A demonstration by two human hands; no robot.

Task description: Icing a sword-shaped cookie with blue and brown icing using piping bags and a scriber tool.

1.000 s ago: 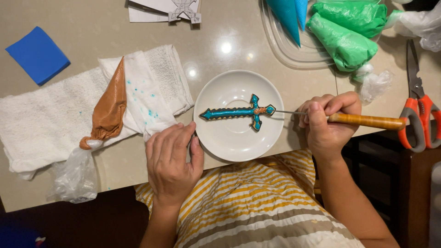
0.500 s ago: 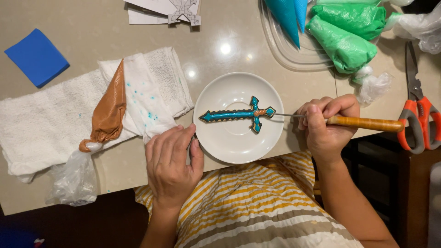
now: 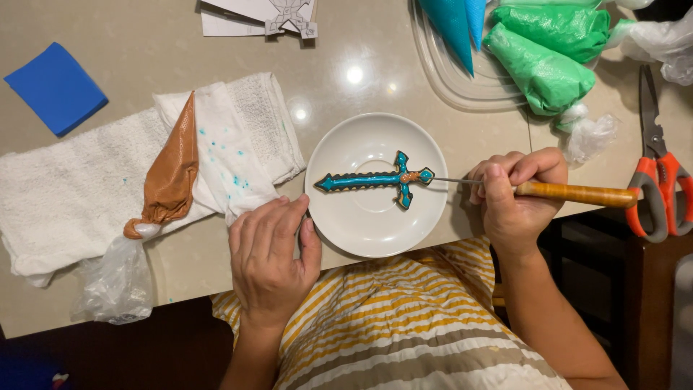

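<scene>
The sword-shaped cookie (image 3: 375, 180), iced teal, lay in the white saucer (image 3: 346, 217) near the desk's front edge. The right hand (image 3: 514, 198) was clenched around a wooden-handled scribe tool (image 3: 577, 193), its needle tip at the cookie's pommel. The left hand (image 3: 268, 253) rested open, fingers touching the saucer's rim. A brown piping bag (image 3: 172, 173) lay on the towel (image 3: 65, 195) toward the left edge.

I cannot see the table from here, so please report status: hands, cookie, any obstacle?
Left hand flat at plate rim, open. Right hand grips wooden-handled needle tool, tip at sword cookie pommel. Nothing blocking.
</scene>
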